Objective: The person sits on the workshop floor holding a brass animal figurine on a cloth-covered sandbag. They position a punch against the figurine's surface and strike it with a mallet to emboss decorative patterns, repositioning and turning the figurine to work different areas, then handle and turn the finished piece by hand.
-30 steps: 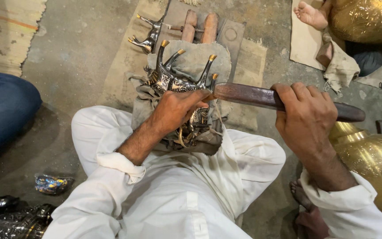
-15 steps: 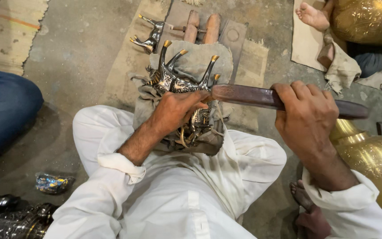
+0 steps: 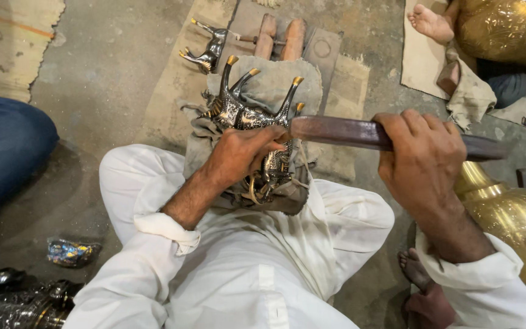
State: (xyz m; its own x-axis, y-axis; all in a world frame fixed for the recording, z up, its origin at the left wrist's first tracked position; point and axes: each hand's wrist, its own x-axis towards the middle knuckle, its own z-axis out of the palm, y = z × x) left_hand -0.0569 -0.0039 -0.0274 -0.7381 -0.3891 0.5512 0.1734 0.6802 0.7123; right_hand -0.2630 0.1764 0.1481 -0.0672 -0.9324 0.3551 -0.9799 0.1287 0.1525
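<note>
Working a dark flat tool (image 3: 348,132) against a metal animal figurine (image 3: 248,116), the right hand (image 3: 424,164) has its fingers wrapped tight around the tool. The left hand (image 3: 241,155) clamps the figurine, legs up, on a grey cloth (image 3: 275,82) over the lap. Next stroke, by my judgement, needs firm bracing.

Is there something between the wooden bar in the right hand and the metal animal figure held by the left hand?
Nothing visible. The bar's end reaches the figure directly, beside the left hand's fingertips. The right hand grips the bar farther back. The grey cloth lies under the figure, not between them.
</note>
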